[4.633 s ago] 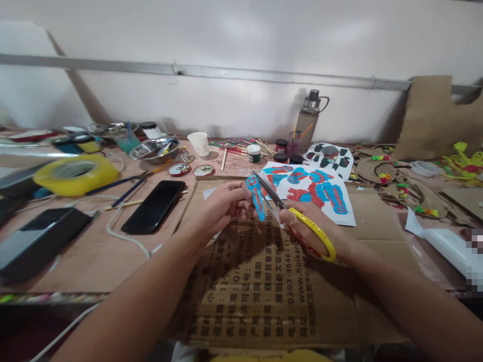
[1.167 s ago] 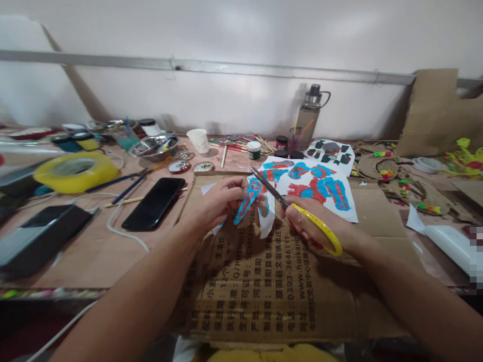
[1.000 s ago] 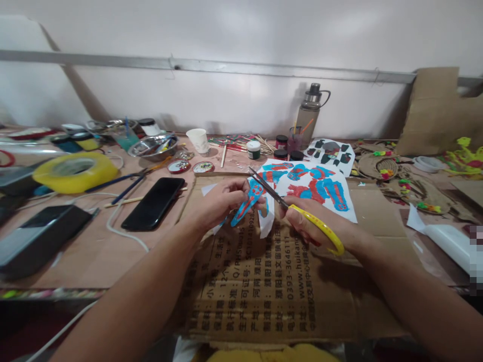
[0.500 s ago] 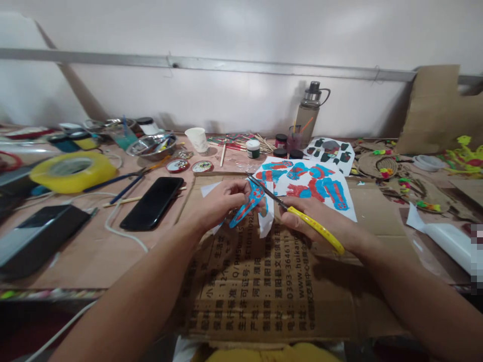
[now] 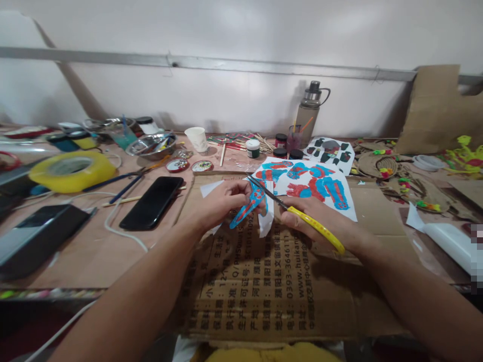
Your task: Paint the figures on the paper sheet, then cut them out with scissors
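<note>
A blue and red painted paper piece [image 5: 247, 208] is pinched in my left hand [image 5: 226, 198], above the printed cardboard [image 5: 264, 291]. My right hand [image 5: 317, 216] grips yellow-handled scissors [image 5: 315, 226], whose dark blades point up and left, across the upper end of the painted piece. White paper scraps lie beside my left hand and below the blades. Behind my right hand a white sheet [image 5: 349, 201] bears more blue and red painted shapes.
A black phone [image 5: 153, 203], a yellow tape roll [image 5: 71, 171] and a dark box [image 5: 41, 239] lie on the left. Behind are a paper cup [image 5: 196, 139], paint jars [image 5: 252, 148] and a bottle [image 5: 309, 113]. Cardboard crafts [image 5: 377, 163] lie on the right.
The painted piece has tilted slightly in my left hand. Both hands and the scissors have stayed in nearly the same place.
</note>
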`<state>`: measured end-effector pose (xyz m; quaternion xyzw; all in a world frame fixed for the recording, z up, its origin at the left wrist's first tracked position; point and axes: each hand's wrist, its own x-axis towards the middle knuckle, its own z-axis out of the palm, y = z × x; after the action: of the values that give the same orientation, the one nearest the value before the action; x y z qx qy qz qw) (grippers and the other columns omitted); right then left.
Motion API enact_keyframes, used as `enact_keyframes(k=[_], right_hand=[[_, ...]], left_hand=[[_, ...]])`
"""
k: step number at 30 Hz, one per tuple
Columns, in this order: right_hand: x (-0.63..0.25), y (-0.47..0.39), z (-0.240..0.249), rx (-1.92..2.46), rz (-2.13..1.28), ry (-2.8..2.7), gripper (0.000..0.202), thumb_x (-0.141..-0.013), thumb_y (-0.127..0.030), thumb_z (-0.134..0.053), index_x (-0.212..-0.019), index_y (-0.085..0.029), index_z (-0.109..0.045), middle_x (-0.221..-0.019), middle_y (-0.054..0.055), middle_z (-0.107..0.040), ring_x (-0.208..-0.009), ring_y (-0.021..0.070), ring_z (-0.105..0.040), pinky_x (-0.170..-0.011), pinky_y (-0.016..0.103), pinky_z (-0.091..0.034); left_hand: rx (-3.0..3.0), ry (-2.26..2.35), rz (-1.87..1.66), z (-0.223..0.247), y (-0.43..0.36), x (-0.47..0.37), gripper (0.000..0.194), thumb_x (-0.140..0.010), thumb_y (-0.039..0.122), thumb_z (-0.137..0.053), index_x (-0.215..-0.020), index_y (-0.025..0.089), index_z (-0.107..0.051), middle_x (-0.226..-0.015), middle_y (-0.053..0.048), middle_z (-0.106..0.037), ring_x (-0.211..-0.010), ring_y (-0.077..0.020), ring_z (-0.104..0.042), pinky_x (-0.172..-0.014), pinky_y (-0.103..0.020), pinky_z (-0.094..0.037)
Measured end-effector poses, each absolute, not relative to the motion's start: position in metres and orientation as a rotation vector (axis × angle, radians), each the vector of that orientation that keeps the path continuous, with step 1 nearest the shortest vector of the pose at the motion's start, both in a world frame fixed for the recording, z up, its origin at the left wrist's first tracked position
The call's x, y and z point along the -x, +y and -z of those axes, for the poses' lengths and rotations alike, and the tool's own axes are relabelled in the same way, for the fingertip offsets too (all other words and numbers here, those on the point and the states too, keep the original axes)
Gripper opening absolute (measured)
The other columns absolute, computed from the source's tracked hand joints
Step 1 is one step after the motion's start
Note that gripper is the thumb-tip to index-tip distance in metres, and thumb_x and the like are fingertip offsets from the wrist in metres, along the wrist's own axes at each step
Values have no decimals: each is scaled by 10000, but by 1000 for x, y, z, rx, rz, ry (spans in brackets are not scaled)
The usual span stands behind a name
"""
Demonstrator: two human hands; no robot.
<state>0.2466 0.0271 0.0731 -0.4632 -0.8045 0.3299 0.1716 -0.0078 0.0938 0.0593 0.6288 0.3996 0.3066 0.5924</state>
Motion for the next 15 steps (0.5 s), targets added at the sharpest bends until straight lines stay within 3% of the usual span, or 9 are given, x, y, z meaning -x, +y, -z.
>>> enact_keyframes(k=[5,10,15], right_hand=[[-244,24,-79,1272,-940,-2294,741,-1083,-829,-305,-1123,-207,-705,-1144,101,-768,-959,247,-674,-825,365,-461],[-245,27,-71,1320,-855,-2216,710,-1085,-826,-289,-891,-214,-592,-836,29,-645,-716,163,-524,-668,319,-363],[-243,35,-73,1466,-784,-2206,658,-1072,-802,-354,-788,-230,-512,-770,27,-604,-678,165,-493,-658,325,-364]], left_hand=[[-1442,919,-724,-57,94,9,180,-621,304,-759,-710,227,-622,-770,-45,-771,-694,-217,-694,-566,-273,-502],[-1342,923,-769,-61,94,10,229,-594,282,-808,-688,218,-609,-751,-48,-761,-661,-207,-700,-567,-270,-523],[-1111,951,-1072,-79,105,24,140,-597,201,-738,-668,198,-617,-778,-71,-785,-677,-180,-711,-599,-244,-557]])
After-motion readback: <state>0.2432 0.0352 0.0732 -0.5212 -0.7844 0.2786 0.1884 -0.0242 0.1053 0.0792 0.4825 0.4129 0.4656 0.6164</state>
